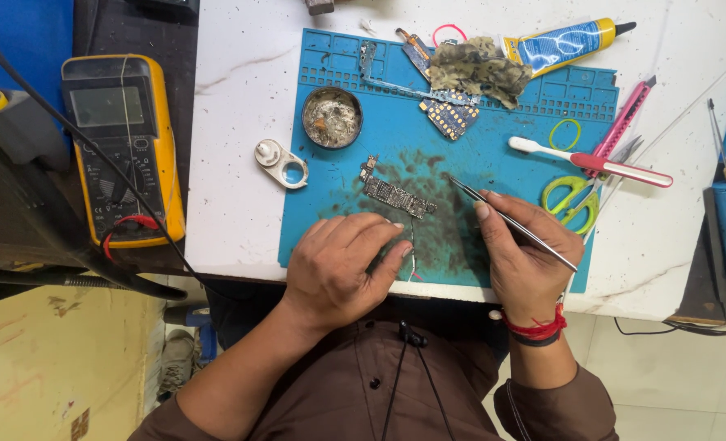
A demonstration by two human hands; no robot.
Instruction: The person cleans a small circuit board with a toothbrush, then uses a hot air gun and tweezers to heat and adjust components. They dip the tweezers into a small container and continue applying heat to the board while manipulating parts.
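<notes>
A small bare circuit board [395, 196] lies on the stained blue work mat [510, 122]. My right hand [522, 257] grips steel tweezers [510, 220], whose tips point at the board's right end. My left hand [342, 265] rests on the mat's front edge just below the board, fingers curled, touching thin red and white wires [412, 257]; I cannot tell if it pinches them.
A round tin of residue [332, 117], another board piece [448, 114], a dirty rag [479, 69], a glue tube [563, 42], toothbrush [587, 161], green scissors [573, 198] and pink cutter [624, 122] lie around. A yellow multimeter [122, 147] sits left.
</notes>
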